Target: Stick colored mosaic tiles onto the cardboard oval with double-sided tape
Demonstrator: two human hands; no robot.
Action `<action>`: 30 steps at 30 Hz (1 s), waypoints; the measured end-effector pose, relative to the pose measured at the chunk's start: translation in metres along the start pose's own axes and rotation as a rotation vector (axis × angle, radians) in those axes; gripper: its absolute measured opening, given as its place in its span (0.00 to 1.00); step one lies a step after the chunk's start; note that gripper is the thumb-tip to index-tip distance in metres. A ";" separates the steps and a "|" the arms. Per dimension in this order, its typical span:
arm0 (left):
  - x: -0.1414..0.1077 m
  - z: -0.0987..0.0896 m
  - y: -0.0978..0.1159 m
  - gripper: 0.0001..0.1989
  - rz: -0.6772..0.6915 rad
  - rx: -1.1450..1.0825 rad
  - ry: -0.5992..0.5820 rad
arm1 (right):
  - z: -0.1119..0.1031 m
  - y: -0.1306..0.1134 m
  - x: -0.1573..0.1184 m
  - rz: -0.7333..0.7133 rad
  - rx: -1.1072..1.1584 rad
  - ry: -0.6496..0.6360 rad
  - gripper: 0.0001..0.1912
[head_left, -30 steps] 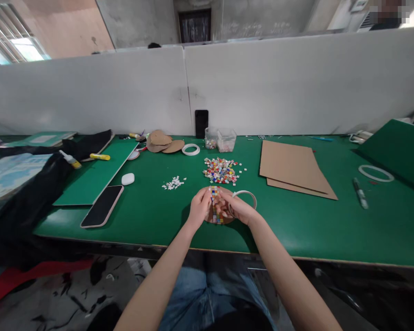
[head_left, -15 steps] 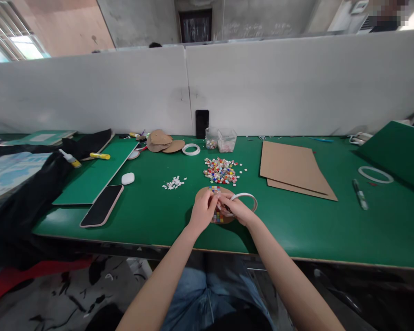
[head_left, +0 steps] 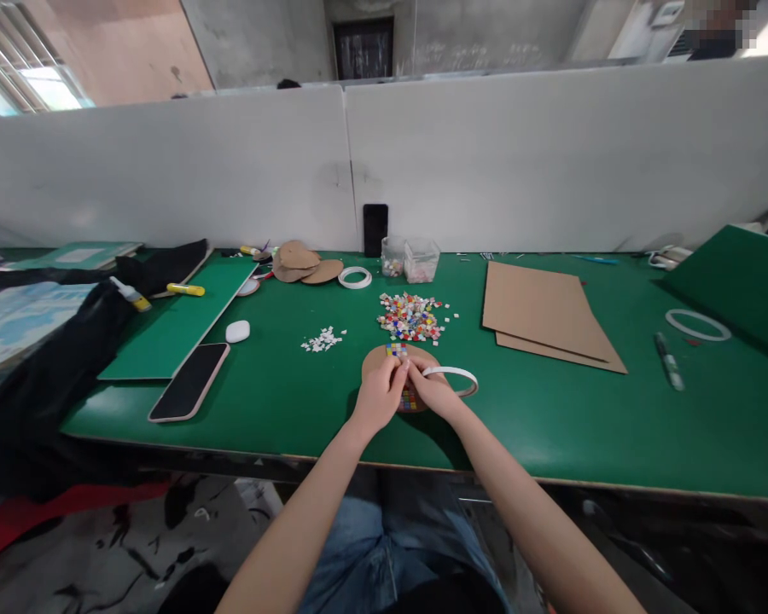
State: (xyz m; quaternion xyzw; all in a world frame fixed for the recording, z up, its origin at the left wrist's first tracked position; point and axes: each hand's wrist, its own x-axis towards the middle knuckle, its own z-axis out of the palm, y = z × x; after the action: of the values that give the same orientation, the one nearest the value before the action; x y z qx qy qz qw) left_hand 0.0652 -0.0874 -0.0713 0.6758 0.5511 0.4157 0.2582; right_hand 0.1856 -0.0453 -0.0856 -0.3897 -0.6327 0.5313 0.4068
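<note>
A round cardboard disc (head_left: 372, 362) with small coloured tiles (head_left: 397, 350) in a grid lies near the table's front edge. Over it my left hand (head_left: 380, 390) and my right hand (head_left: 432, 389) meet, fingertips pinched together; whatever is between them is too small to make out. A roll of white tape (head_left: 464, 375) hangs at my right hand, with the fingers hiding part of its ring. Just beyond the disc is a pile of loose coloured tiles (head_left: 410, 319). White bits (head_left: 323, 339) lie to the left.
A phone (head_left: 190, 382) and a white case (head_left: 237, 331) lie at the left. Cardboard sheets (head_left: 544, 311) and a marker (head_left: 669, 362) are on the right. Behind stand clear boxes (head_left: 421, 260), a tape roll (head_left: 355, 277), cardboard discs (head_left: 296, 260) and an upright phone (head_left: 375, 228).
The white tape ring has tilted flatter beside my right hand. My right hand has shifted slightly left and its fingers have drawn closer to my left fingertips.
</note>
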 end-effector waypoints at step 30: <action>0.003 0.002 -0.001 0.16 -0.039 -0.066 0.027 | 0.006 -0.002 -0.004 -0.017 -0.052 0.123 0.17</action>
State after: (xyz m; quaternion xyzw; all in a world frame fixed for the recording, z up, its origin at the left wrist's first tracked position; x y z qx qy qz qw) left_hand 0.0662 -0.0843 -0.0725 0.6503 0.5537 0.4378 0.2809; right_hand 0.1810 -0.0511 -0.0849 -0.4267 -0.6232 0.4865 0.4392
